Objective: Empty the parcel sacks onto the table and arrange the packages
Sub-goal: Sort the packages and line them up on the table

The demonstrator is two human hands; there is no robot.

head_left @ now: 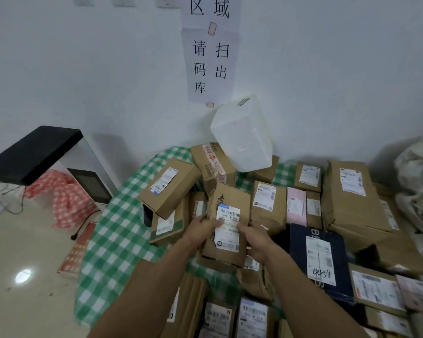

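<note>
Holding, head view: left hand (202, 230) and right hand (253, 241) grip the labelled brown package (232, 198) by its two sides, thumbs on the label face. The package sits tilted over the middle of the green-checked table (112, 235); whether it is lifted clear, cannot tell. Crumpled sacks (418, 172) lie far right.

Risk: the far pile is loose. The white plastic box (242, 137) leans on tilted cartons; a nudge while placing could topple it. The far-left carton (169, 186) may slide off.
</note>
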